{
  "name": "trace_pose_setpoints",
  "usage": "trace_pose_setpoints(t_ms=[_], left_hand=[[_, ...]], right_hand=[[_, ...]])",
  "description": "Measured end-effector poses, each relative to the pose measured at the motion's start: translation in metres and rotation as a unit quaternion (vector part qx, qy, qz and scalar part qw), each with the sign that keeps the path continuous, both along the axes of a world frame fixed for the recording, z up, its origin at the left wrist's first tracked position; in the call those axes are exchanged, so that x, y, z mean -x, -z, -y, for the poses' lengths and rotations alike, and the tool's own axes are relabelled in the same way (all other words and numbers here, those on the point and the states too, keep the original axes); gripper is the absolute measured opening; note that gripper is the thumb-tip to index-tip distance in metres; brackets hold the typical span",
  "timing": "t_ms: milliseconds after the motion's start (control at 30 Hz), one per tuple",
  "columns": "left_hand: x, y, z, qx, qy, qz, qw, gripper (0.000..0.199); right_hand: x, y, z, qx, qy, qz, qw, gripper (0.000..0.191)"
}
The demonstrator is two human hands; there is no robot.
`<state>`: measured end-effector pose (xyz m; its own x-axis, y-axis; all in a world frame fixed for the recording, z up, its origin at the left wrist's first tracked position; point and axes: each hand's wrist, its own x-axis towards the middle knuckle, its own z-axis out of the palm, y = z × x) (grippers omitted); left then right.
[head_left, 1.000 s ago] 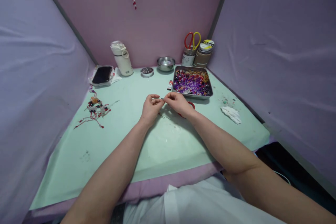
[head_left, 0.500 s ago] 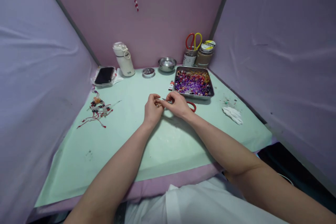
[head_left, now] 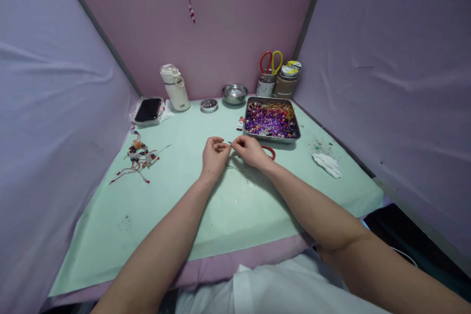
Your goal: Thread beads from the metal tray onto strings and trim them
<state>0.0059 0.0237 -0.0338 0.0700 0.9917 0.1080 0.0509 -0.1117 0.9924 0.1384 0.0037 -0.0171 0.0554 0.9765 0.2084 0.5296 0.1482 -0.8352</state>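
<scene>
My left hand point(head_left: 215, 154) and my right hand point(head_left: 250, 151) meet over the middle of the pale green table cover point(head_left: 172, 206), just in front of the bead tray. Fingers of both are pinched close together. Between the fingertips shows a small dark sliver, too tiny to make out. A thin dark thread point(head_left: 231, 167) lies below the left fingers. Red scissor handles point(head_left: 269, 152) stick out from behind my right hand. The metal tray point(head_left: 272, 140) holds purple, red and dark beads with tangled threads.
Strung beads with red cords point(head_left: 138, 157) lie left. Along the back stand a phone point(head_left: 148, 110), a white bottle point(head_left: 176, 91), a small round container point(head_left: 209, 105), a metal bowl point(head_left: 234, 94), a scissors holder point(head_left: 265, 86) and a jar point(head_left: 285, 87). A white cloth point(head_left: 327, 165) lies right.
The view has tilted up slightly. My right fingertips have drawn closer to the left ones, and less of the thin dark object shows between them.
</scene>
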Motion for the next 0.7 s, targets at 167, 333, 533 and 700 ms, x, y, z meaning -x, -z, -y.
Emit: trace_pose_setpoints(t_ms=[167, 333, 533, 700], left_hand=[[-0.003, -0.001, 0.004, 0.065, 0.012, 0.059, 0.996, 0.036], [-0.003, -0.006, 0.006, 0.091, 0.015, 0.077, 0.993, 0.037], [-0.002, -0.012, 0.008, 0.112, 0.02, 0.089, 0.989, 0.037], [-0.002, -0.014, 0.008, 0.122, 0.025, 0.113, 0.986, 0.038]], right_hand=[[-0.003, 0.004, -0.002, 0.023, -0.012, -0.024, 0.999, 0.018], [-0.003, 0.003, -0.001, 0.026, -0.016, -0.033, 0.999, 0.016], [-0.002, 0.001, 0.001, 0.028, -0.016, -0.023, 0.999, 0.014], [-0.002, 0.002, 0.0, 0.023, -0.024, -0.016, 0.999, 0.012]])
